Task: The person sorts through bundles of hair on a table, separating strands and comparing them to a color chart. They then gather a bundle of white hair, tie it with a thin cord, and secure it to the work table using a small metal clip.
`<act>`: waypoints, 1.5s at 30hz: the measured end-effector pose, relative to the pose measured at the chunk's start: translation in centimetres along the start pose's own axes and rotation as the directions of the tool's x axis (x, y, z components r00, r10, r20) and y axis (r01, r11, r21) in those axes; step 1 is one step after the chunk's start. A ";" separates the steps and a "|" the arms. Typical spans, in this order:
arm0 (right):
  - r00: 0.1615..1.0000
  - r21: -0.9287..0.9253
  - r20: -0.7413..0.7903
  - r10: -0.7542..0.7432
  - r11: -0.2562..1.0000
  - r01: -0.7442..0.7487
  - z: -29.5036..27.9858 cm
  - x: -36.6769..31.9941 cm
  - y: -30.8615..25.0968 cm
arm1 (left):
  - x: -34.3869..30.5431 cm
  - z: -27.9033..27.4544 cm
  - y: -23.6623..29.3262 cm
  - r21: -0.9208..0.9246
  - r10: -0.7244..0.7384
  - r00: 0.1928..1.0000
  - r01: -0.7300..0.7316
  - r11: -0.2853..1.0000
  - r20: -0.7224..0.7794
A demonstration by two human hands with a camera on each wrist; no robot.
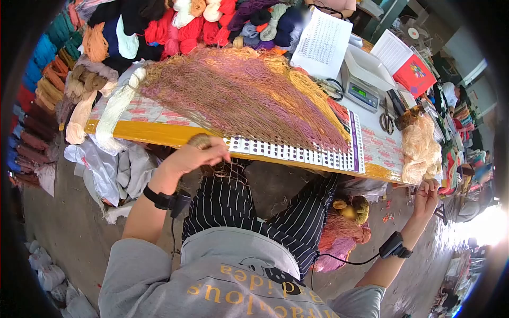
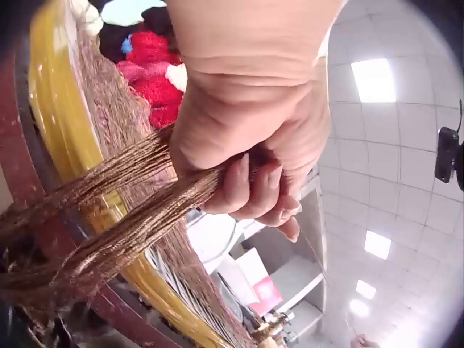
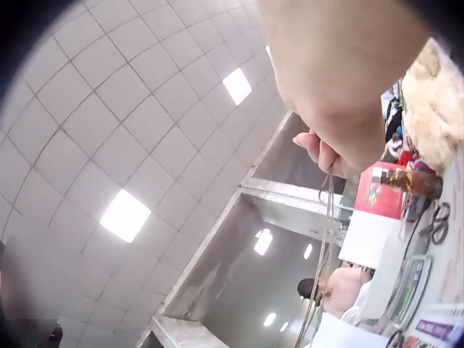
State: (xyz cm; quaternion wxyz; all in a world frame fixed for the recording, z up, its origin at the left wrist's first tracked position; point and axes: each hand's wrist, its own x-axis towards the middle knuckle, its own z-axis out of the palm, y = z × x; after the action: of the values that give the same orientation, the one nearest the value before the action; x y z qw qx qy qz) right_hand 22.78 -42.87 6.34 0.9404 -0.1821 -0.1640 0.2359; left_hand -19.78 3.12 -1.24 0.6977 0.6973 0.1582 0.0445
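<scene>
My left hand (image 1: 197,156) grips a skein of brown yarn (image 2: 138,232) at the table's front edge, its fingers curled round the strands. The skein's looped ends hang down over the edge in the left wrist view. Off at the table's right end, my right hand (image 1: 426,199) is raised, and in the right wrist view it pinches thin brown strands (image 3: 324,254) that run down from the fingertips. A white card with rows of holes (image 1: 289,152) lies along the front edge. Mauve, brown and yellow yarn (image 1: 228,100) spreads over the table behind it.
Piled skeins (image 1: 191,34) line the back. A digital scale (image 1: 360,87), scissors (image 1: 387,123) and a printed sheet (image 1: 322,43) lie at the right. White yarn (image 1: 119,111) drapes over the left front edge; peach yarn (image 1: 421,148) hangs at the right corner. Another person (image 1: 342,6) sits across.
</scene>
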 end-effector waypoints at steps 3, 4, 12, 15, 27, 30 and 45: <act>0.995 -0.086 -0.056 -0.079 0.993 0.074 -4.0 0.3 -3.5 | -0.4 -3.0 -1.0 0.038 0.014 0.958 -0.004 0.999 -0.286; 0.991 -0.086 -0.106 -0.076 0.994 0.067 -4.5 0.2 -3.6 | -0.2 -4.0 -1.0 0.042 0.015 0.960 -0.003 0.999 -0.280; 0.992 -0.140 -0.121 -0.036 0.990 0.019 -2.7 2.6 3.4 | 5.1 -9.1 1.0 0.384 0.379 0.643 -0.139 0.913 -0.666; 0.994 -0.136 -0.110 0.010 0.990 -0.025 -0.4 2.9 6.5 | 7.8 -10.5 -1.1 0.639 0.636 0.482 -0.186 0.746 -0.602; 0.957 -0.239 0.197 0.215 0.957 -0.166 16.6 1.6 13.6 | 5.2 7.8 0.8 -0.054 0.009 0.994 -0.003 0.999 0.106; 0.913 -0.196 0.306 0.270 0.956 -0.217 20.2 1.5 15.1 | 6.4 10.7 -1.9 -0.024 0.000 0.992 0.003 1.000 0.123; 0.870 -0.381 0.444 0.215 0.924 -0.034 22.5 3.7 17.1 | 4.4 11.4 -2.4 -0.456 0.054 0.972 0.058 0.888 0.229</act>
State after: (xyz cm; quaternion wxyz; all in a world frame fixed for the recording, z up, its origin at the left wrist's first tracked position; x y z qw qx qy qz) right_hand 10.41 -20.97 19.73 0.8033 -0.2984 -0.4188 0.3004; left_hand -12.81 -6.64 -4.60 0.8565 0.5126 0.0601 -0.0030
